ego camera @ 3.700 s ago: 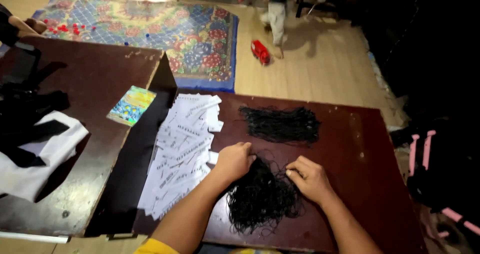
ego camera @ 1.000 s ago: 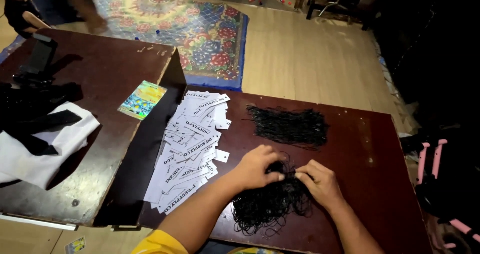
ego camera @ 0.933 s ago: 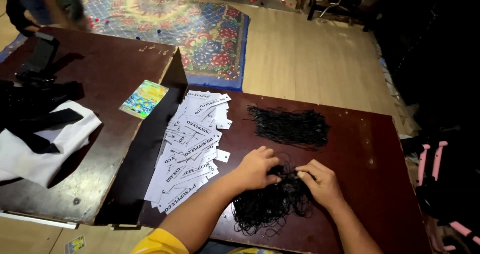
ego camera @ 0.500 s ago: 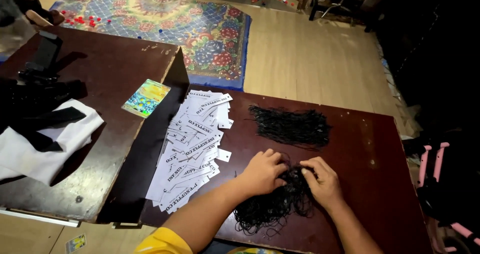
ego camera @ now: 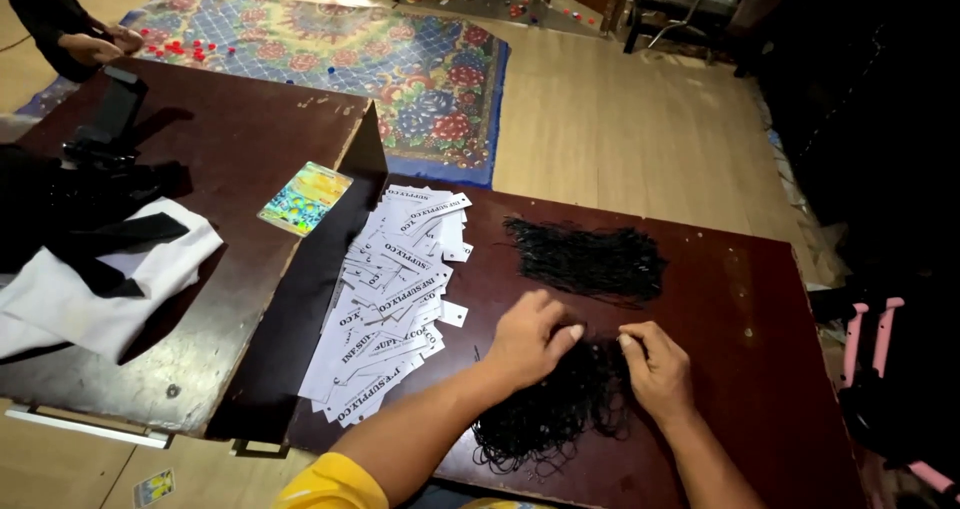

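Observation:
On the dark brown table [ego camera: 760, 299], my left hand [ego camera: 530, 339] and my right hand [ego camera: 655, 369] rest on a tangled pile of thin black strings [ego camera: 555, 419]. Fingertips of both hands pinch at strands between them. A second, neater bundle of black strings [ego camera: 590, 259] lies farther back. To the left, several white paper tags with black print [ego camera: 395, 289] are spread in a long heap.
A second, higher dark table [ego camera: 230, 159] at left holds a colourful card [ego camera: 305, 197], white cloth [ego camera: 90, 289], black fabric and a phone on a stand [ego camera: 105, 119]. A patterned rug [ego camera: 350, 59] covers the wooden floor. Another person sits at top left [ego camera: 70, 29]. Pink-trimmed item at right [ego camera: 870, 339].
My hands have drawn closer together over the string pile, fingers working at the strands. The view has shifted slightly; the person at the top left has moved.

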